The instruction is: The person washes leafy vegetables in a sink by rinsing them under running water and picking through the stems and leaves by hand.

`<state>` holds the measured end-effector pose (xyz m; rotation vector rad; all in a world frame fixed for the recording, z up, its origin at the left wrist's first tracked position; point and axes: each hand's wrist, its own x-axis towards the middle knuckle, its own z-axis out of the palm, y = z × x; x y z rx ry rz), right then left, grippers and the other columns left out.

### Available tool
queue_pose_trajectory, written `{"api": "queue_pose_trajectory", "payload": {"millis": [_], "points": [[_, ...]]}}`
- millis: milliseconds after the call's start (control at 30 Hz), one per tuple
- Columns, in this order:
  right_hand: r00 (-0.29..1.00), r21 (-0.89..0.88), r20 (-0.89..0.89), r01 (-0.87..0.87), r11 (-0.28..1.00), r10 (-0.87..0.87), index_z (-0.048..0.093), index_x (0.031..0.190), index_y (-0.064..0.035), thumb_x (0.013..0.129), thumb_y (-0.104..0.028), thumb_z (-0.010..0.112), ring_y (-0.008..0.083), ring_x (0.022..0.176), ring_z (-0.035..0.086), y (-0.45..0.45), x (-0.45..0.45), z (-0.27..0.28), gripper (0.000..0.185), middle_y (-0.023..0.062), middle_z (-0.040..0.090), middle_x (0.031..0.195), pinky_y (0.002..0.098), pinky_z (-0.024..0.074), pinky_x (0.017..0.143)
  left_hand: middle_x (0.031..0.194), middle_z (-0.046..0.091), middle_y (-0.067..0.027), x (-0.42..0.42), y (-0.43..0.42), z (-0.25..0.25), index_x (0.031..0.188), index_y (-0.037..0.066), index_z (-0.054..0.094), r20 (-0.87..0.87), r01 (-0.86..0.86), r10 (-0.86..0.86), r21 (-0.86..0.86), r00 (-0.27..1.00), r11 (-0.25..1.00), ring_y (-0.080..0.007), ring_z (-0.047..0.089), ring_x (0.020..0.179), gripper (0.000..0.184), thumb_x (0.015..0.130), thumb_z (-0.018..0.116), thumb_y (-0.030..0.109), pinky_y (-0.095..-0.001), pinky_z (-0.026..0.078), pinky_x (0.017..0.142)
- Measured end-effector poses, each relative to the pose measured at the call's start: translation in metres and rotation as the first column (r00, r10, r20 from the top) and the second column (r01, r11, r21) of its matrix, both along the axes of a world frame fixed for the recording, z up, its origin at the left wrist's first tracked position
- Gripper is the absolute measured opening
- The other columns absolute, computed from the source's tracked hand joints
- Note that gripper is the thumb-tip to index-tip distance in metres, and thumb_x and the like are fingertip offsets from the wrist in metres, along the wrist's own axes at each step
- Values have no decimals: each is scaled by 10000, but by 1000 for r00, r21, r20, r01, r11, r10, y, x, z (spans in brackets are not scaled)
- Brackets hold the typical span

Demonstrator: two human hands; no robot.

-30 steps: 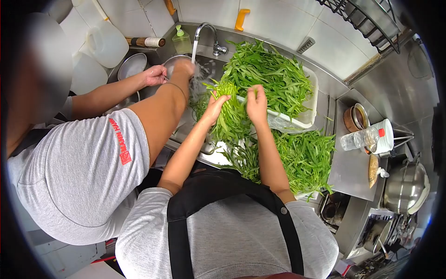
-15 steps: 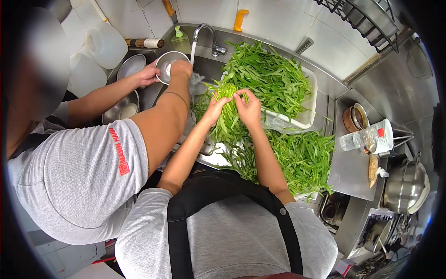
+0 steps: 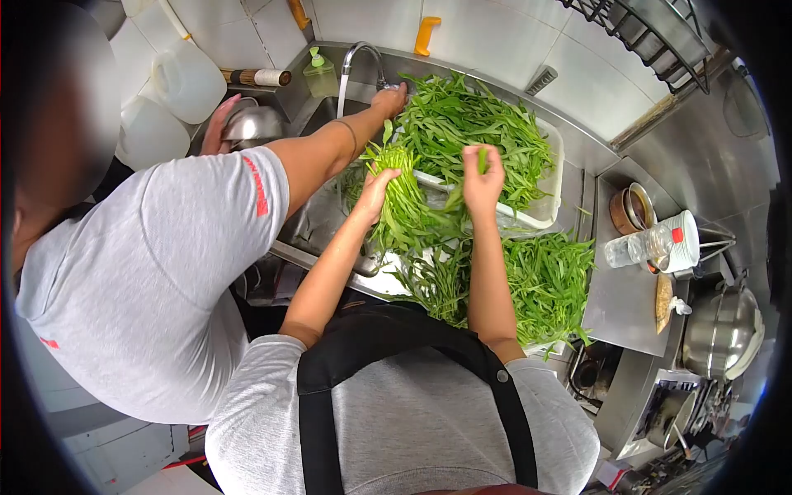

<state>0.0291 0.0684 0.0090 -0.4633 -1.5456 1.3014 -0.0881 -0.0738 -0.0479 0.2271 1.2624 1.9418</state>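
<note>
A bunch of green leafy stems (image 3: 402, 202) is wrapped in my left hand (image 3: 376, 191), the pale stem ends pointing up and the leaves hanging down. To its right, my right hand (image 3: 483, 183) is closed with a green leafy piece (image 3: 483, 158) between thumb and fingers, in front of the white tub. Long green leaves are heaped in the white tub (image 3: 549, 213). A second heap of leaves (image 3: 536, 285) lies nearer me, beside my right forearm.
A co-worker at the left reaches one hand (image 3: 390, 100) to the tap (image 3: 363, 48), from which water runs. The other hand is beside a metal bowl (image 3: 253, 125). A plastic bottle (image 3: 639, 247) and a white stack (image 3: 682, 241) stand at the right.
My right hand has moved right, away from the bunch, with a leafy piece. The co-worker's hand has gone from the bowl to the tap, and the bowl has moved left and been turned over.
</note>
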Motion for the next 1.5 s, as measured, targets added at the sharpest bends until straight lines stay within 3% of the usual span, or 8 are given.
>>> {"api": "queue_pose_trajectory", "payload": {"millis": [33,400,633,967,1067,1100,1300,1500], "points": [[990,124,133,-73,990,56,527,808,-16,832,-109,568,49,657,444,-3,0,3,105,-6,533,713,196,380,593,1011,525,-72,2,1,2,1135,42,429,-41,27,-28,-11,999,1000,-161,512,898,431,747,562,174,-294,420,793],[909,-112,274,-294,949,314,608,765,-27,736,-77,672,34,665,468,-20,-9,-10,86,-36,579,738,175,383,625,886,587,-51,16,3,19,1013,31,526,-107,75,-69,45,992,996,-139,576,764,279,761,549,148,-284,479,683],[924,-273,21,-362,891,381,547,689,-48,679,-59,721,62,655,438,-14,-1,12,175,-24,530,706,200,372,625,821,594,-71,6,2,19,989,14,524,1,104,-104,51,995,993,-169,596,683,295,751,565,183,-299,502,637],[966,-271,-115,-253,929,230,501,821,-79,836,-179,586,60,576,396,23,20,67,133,-16,489,668,207,322,526,795,622,-87,7,4,20,915,-9,576,33,93,-95,68,995,993,-176,612,656,266,782,520,214,-304,512,625],[957,287,175,173,942,-229,510,856,-65,825,-222,590,89,551,455,31,23,71,179,50,561,689,246,379,501,801,613,-72,12,5,27,951,-2,560,9,66,-67,43,998,997,-161,602,667,256,767,543,175,-290,502,618],[957,287,176,175,942,-232,510,856,-65,825,-222,590,89,551,455,27,23,70,179,50,561,689,246,379,501,801,613,-72,12,7,25,951,-2,560,10,69,-69,43,998,997,-161,602,667,256,767,543,175,-290,502,618],[834,58,532,-211,976,149,601,744,-9,749,-185,675,56,601,468,-18,-1,21,191,8,589,679,206,401,556,977,550,-52,13,19,12,1108,40,444,-223,67,-55,47,973,997,-146,529,897,388,748,565,120,-289,415,817],[903,-34,345,-259,965,255,588,826,26,773,-135,642,46,617,466,-22,-13,-6,178,-16,557,694,187,390,571,965,557,-42,18,10,30,1099,47,455,-79,98,-91,90,993,991,-136,535,870,361,771,575,137,-284,431,782]]}}
